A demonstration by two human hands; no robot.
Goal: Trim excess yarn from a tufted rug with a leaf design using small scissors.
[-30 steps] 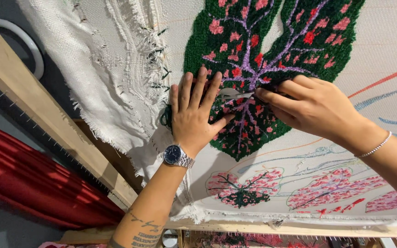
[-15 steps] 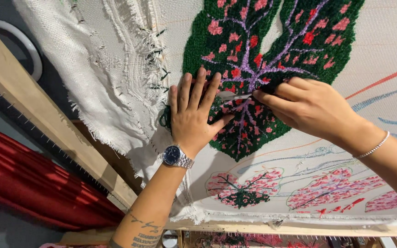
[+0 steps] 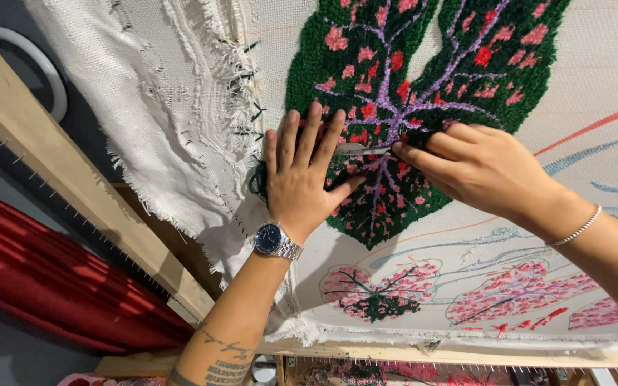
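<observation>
Pinched together, the fingers of the right hand form a tight grip on a small silvery metal tool, whose pale tip pokes out toward the left and lies against the pile; what kind of tool it is cannot be told, since most of it is hidden in the fist. That hand comes in from the right with the wrist bent slightly and a thin silver chain bracelet round it. Beside it, the left hand lies flat and open, fingers spread and pointing up, palm pressed on the dark green tufted leaf-shaped patch with pink blotches and purple veins; its fingertips sit just beside the tool's tip. A silver wristwatch with a dark blue dial circles the left wrist, and the forearm below it bears dark tattoo marks. The tufted patch is worked into a large white woven backing cloth stretched over a pale wooden frame, with frayed edges hanging at the left. Lower on the cloth lie smaller pink and green tufted motifs and faint drawn outlines. Red fabric shows beyond the frame at lower left.
</observation>
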